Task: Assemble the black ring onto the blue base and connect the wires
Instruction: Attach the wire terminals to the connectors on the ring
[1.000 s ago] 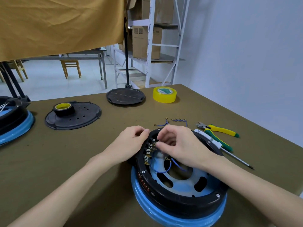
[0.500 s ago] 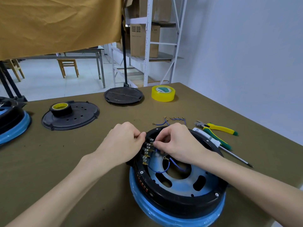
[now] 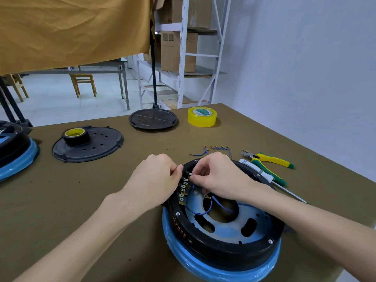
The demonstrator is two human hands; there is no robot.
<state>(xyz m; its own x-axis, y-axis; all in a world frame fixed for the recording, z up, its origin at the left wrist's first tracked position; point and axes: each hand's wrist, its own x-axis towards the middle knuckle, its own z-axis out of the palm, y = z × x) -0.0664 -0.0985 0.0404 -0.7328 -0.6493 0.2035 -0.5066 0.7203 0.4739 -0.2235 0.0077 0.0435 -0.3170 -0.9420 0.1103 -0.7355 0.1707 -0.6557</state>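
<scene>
Under both hands (image 3: 156,180), black ring (image 3: 234,247).

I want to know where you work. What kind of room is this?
Probably a small workshop or storeroom: metal shelving holding cardboard boxes, plus pliers and tape rolls on the workbench.

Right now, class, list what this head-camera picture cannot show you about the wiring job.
- Head view: right hand hides the terminal its fingertips pinch.
- Head view: left hand covers the black ring's outer edge there.
- Head view: terminal markings too small.
- Head view: second blue base cut off, left edge.
</scene>
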